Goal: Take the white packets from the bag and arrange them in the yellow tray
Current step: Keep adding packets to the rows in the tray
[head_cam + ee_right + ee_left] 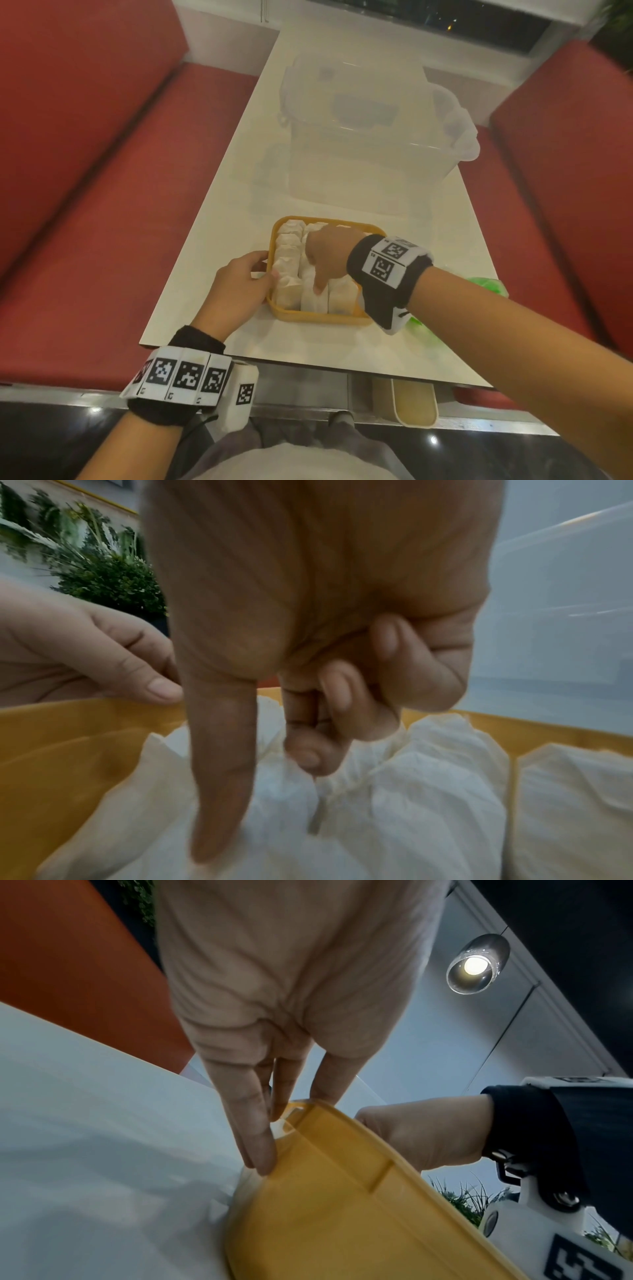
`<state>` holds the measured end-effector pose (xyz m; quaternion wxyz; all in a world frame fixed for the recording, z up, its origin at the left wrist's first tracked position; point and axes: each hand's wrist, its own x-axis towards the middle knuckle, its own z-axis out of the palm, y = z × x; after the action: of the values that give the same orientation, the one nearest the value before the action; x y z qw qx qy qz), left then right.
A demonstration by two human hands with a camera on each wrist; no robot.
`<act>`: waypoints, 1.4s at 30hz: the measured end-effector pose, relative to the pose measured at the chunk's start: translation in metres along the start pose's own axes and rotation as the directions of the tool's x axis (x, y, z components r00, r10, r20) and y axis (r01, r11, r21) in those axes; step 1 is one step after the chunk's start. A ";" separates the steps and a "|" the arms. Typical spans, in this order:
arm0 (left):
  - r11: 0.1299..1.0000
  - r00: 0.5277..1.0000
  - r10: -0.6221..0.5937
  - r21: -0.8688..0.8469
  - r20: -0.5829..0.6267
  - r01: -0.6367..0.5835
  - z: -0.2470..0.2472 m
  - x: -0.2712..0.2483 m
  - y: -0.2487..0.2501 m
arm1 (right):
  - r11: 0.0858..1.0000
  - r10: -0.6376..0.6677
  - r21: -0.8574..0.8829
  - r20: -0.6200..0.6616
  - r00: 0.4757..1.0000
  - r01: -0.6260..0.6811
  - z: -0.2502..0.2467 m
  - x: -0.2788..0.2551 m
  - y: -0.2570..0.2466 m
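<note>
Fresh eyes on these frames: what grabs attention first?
The yellow tray at the table's near edge, packed with rows of white packets. The right hand pokes a straight finger down among them while the left hand steadies the tray's left rim. Behind stands a big clear plastic bin.

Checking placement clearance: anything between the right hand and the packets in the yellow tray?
Nothing visible. The right hand is already inside the yellow tray, one finger pressing down on the white packets. The left hand touches the tray's outer edge.
</note>
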<state>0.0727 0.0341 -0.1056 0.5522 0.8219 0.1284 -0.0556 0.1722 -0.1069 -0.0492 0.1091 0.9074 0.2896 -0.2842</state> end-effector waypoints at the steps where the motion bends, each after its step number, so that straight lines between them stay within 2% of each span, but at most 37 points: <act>1: 1.000 1.000 0.000 -0.001 -0.001 0.000 0.000 0.000 0.000 | 1.000 -0.003 0.002 -0.002 1.000 0.003 0.001 0.000 0.000; 8: 1.000 1.000 0.005 0.010 -0.008 -0.005 0.001 0.000 0.000 | 0.997 -0.038 0.059 -0.126 0.991 0.046 -0.002 -0.002 0.003; 13: 1.000 1.000 0.006 0.010 -0.013 -0.006 0.001 -0.002 -0.002 | 0.999 -0.042 0.024 -0.097 0.994 0.045 0.000 -0.009 0.003; 17: 1.000 1.000 0.000 0.000 -0.021 0.000 0.002 -0.002 -0.004 | 0.987 -0.074 0.120 -0.219 0.973 0.103 -0.005 -0.033 0.004; 19: 1.000 0.999 -0.003 0.003 -0.032 0.003 0.002 -0.002 -0.004 | 0.972 -0.165 0.151 -0.117 0.979 0.181 0.000 -0.044 0.000; 21: 1.000 0.999 -0.008 0.010 -0.037 0.008 0.003 -0.002 -0.005 | 0.963 -0.246 0.126 0.058 0.968 0.237 0.010 -0.050 -0.008; 24: 0.997 0.999 -0.001 0.081 -0.050 0.006 0.005 -0.002 -0.004 | 0.966 -0.258 0.073 0.235 0.937 0.248 0.021 -0.044 -0.013; 27: 0.988 0.998 0.019 0.157 -0.060 -0.009 0.004 -0.003 -0.003 | 0.972 -0.235 0.096 0.334 0.913 0.215 0.027 -0.041 -0.014; 31: 0.977 0.997 0.054 0.207 -0.055 -0.042 0.005 -0.006 -0.001 | 0.976 -0.217 0.094 0.304 0.928 0.198 0.037 -0.045 -0.010; 39: 0.981 0.997 0.069 0.186 -0.035 -0.062 0.003 -0.009 0.000 | 0.981 -0.190 0.074 0.233 0.954 0.177 0.043 -0.044 -0.012; 42: 0.980 0.997 0.070 0.188 -0.042 -0.061 0.004 -0.011 0.000 | 0.977 -0.188 0.137 0.208 0.960 0.162 0.036 -0.048 -0.007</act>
<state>0.0626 0.0291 -0.1041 0.4713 0.8748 0.1086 -0.0292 0.1195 -0.1364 -0.0510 0.0608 0.8461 0.3376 -0.4079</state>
